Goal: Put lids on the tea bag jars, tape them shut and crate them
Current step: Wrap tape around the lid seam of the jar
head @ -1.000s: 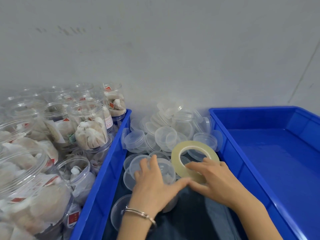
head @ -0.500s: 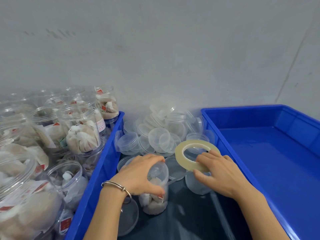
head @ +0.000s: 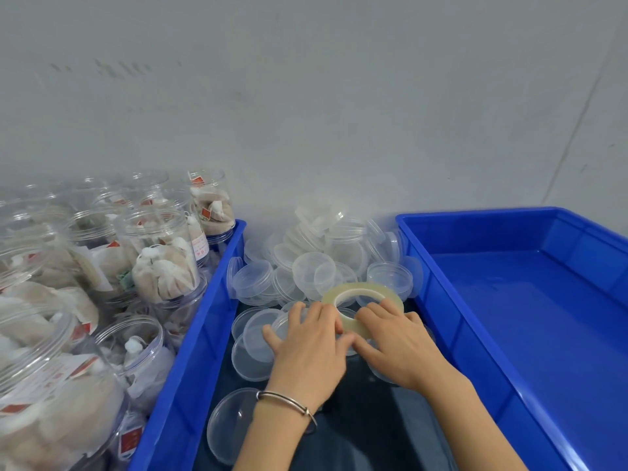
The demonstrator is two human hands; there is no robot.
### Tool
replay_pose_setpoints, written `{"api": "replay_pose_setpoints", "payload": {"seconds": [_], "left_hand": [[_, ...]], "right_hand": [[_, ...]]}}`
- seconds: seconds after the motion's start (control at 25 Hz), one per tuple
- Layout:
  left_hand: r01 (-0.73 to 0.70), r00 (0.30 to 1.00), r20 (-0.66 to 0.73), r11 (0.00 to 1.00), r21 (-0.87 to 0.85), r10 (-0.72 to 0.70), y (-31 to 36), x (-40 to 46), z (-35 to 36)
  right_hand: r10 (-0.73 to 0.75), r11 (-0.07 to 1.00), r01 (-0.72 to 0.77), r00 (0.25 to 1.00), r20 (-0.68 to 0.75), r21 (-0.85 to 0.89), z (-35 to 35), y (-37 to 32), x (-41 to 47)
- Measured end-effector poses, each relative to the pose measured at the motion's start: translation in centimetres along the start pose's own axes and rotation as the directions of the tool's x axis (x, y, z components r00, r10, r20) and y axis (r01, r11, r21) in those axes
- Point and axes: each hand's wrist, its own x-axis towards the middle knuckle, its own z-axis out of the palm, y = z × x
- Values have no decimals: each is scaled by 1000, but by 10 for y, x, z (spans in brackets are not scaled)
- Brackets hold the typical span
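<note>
Between the crates, both hands (head: 356,338) pinch the tape roll (head: 363,300), hiding a jar

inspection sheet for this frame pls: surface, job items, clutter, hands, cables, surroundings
Surface: dark cloth-like surface between the two crates; not clear what it is.
Job's things: clear plastic jars of tea bags, lidless, packed in the blue plastic crate on the left; heap of clear round plastic lids by the wall; ring-shaped roll of clear tape; blue plastic crate on the right holds no jars.
Clutter: loose lids lying on the dark surface.
Grippers: left hand curled over something hidden beneath it; right hand grips the tape roll.
Cables: nothing seen.
Surroundings: plain grey wall; metal bangle on the left wrist.
</note>
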Motion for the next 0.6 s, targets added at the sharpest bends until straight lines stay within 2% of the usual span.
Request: {"api": "replay_pose_setpoints", "payload": {"seconds": [0.08, 0.16, 0.32, 0.6], "left_hand": [[-3, 995, -103, 1000, 30, 6, -2, -1, 6], [-11, 994, -113, 999, 31, 14, -6, -1, 9], [-4, 991, -134, 989, 145, 24, -8, -3, 11], [57, 967, -254, 993, 106, -29, 0, -4, 17]], "right_hand": [[8, 1000, -8, 1000, -17, 19, 0, 3, -6], [20, 1000, -19, 998, -54, 22, 1, 5, -13], [44, 999, -46, 994, -96, -17, 2, 2, -15], [27, 1000, -26, 998, -61, 15, 3, -3, -4]]}}
